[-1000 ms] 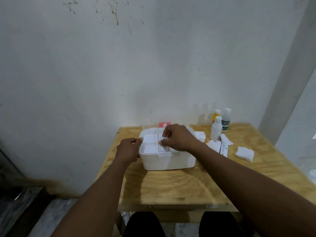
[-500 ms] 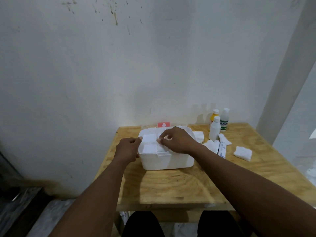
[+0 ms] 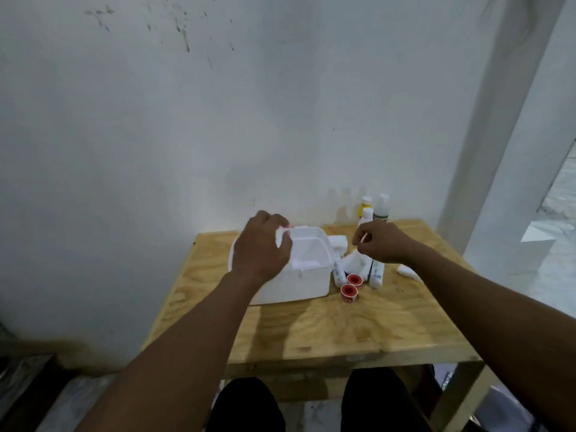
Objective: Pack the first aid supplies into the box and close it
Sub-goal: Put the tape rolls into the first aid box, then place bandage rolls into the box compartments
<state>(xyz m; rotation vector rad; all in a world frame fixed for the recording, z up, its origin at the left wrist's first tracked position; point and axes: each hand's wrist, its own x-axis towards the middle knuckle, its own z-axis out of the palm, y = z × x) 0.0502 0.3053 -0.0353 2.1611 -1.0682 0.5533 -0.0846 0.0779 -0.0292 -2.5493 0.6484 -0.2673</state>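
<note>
The white plastic first aid box [image 3: 299, 282] is sitting on the light plywood worktop [image 3: 311, 325], towards the back left – its top is standing open and the pale inside is showing. The left hand [image 3: 261, 247] is hovering over the box's left half, fingers curled round a small white piece [image 3: 282, 237] that it's gripping right at the far rim.

The right hand [image 3: 381, 241] is hanging above the loose supplies to the right of the box. Its fingers are curled in with thumb and forefinger close together, but it's blurry there, so I honestly cannot tell whether it's pinching something thin or holding nothing.

Everything else is lying outside the box:
- two small round red-rimmed rolls [image 3: 353, 279], touching each other, just beside the box's front right corner
- a white tube [image 3: 339, 272] lying against the box's right wall, and a second white tube with blue print [image 3: 377, 274] a bit further right
- crumpled white gauze pads [image 3: 355, 261] sitting between the tubes, with one more white pad [image 3: 406, 271] peeking out from behind the right forearm
- three bottles standing at the back edge – a yellow bottle [image 3: 365, 207], a small white bottle [image 3: 367, 217] in front of it and a clear bottle with a green label [image 3: 381, 210]
</note>
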